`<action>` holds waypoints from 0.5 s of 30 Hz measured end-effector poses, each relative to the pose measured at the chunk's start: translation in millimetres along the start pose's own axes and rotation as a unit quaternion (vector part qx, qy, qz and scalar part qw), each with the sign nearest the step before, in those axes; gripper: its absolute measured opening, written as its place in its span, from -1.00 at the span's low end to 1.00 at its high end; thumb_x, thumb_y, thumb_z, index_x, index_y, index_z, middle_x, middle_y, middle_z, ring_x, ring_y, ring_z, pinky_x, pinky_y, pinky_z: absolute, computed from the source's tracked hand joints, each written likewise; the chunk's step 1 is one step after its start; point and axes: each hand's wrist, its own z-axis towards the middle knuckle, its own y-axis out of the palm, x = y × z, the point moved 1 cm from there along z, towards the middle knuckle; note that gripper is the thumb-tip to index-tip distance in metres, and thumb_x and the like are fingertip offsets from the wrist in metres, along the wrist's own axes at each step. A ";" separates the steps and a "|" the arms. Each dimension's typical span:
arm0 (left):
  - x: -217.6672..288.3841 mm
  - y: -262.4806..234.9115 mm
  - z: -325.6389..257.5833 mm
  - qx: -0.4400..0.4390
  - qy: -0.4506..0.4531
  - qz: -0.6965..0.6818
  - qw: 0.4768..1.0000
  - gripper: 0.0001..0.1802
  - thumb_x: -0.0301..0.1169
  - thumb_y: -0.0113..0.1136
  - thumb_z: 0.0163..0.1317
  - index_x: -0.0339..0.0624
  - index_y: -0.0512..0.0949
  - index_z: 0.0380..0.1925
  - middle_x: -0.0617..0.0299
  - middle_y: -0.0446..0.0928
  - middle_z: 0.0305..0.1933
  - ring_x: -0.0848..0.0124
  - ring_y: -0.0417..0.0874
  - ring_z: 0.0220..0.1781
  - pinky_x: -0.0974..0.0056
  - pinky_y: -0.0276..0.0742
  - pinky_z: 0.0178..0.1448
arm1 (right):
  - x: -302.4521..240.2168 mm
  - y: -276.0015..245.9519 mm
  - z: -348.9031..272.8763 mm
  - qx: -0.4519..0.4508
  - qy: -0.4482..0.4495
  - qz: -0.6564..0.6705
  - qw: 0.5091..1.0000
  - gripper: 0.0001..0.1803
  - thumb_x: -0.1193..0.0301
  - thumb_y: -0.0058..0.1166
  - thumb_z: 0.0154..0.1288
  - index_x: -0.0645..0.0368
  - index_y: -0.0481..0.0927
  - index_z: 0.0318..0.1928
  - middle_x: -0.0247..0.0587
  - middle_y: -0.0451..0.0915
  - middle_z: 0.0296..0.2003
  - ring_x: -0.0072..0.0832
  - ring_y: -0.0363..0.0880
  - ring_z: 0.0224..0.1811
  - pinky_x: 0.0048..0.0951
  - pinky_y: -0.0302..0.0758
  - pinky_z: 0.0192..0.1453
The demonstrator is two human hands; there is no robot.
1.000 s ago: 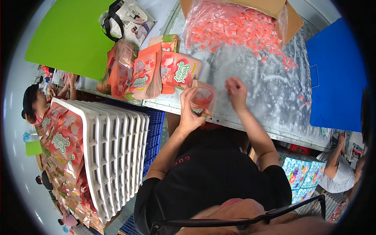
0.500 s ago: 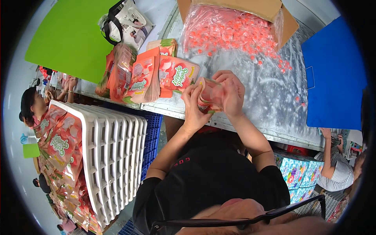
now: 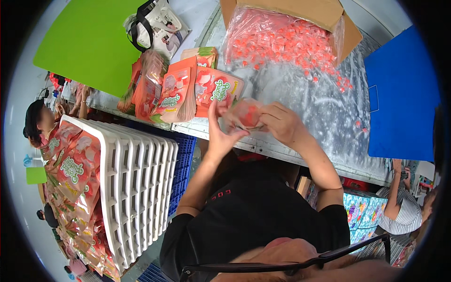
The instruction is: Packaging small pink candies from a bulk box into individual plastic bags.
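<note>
A pink and clear plastic pouch (image 3: 245, 114) is between my two hands, above the near edge of the metal table; it is partly blurred and its mouth is hard to make out. My left hand (image 3: 221, 134) curves round its left side, thumb low and fingers up. With fingertips pinched together, my right hand (image 3: 284, 124) grips its right edge. Just left of my hands lie a fanned stack of printed red pouches (image 3: 176, 91) and another printed pouch (image 3: 216, 89) beside it. A plastic-wrapped bundle of pouches (image 3: 149, 84) leans against the stack.
A cardboard box (image 3: 310, 7) lies tipped at the back, its plastic liner spilling small red-and-clear wrapped pieces (image 3: 291, 42). A green board (image 3: 84, 47), tote bag (image 3: 164, 30) and blue panel (image 3: 401, 94) flank the table. White crates (image 3: 136, 188) heaped with pouches stand left; co-workers are at both sides.
The pouch has turned and spread flatter between my hands. My left hand's fingers have shifted left and my right hand has moved slightly right and down.
</note>
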 end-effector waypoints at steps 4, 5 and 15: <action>-11.1 -13.5 27.3 -0.269 -0.166 -0.205 0.926 0.25 -0.47 0.73 -0.30 -0.28 0.23 0.49 -0.04 0.42 0.42 0.21 0.49 0.36 0.08 0.40 0.43 | 0.6 -4.5 2.1 -0.024 0.008 0.043 0.999 -0.70 0.53 0.33 -0.03 0.18 0.57 -0.23 -0.19 0.63 -0.09 -0.19 0.61 -0.03 -0.25 0.59 0.04; -21.4 -10.7 26.6 -0.295 -0.099 -0.083 0.947 0.08 -0.53 0.66 -0.17 -0.28 0.33 0.45 -0.04 0.43 0.45 0.26 0.50 0.36 0.14 0.43 0.42 | -3.3 -6.5 3.1 -0.034 0.018 0.053 0.998 -0.66 0.53 0.33 -0.08 0.17 0.55 -0.22 -0.18 0.62 -0.07 -0.19 0.60 0.02 -0.21 0.57 0.11; -13.6 17.8 6.9 -0.210 -0.081 -0.111 0.968 -0.15 -0.64 0.48 0.11 -0.27 0.37 0.45 0.07 0.61 0.26 0.38 0.76 0.01 0.33 0.68 0.07 | -24.0 -17.0 22.7 -0.219 0.013 -0.118 0.968 -0.84 0.33 0.22 0.15 0.13 0.75 -0.35 -0.19 0.73 -0.13 -0.18 0.42 0.38 0.22 0.07 0.59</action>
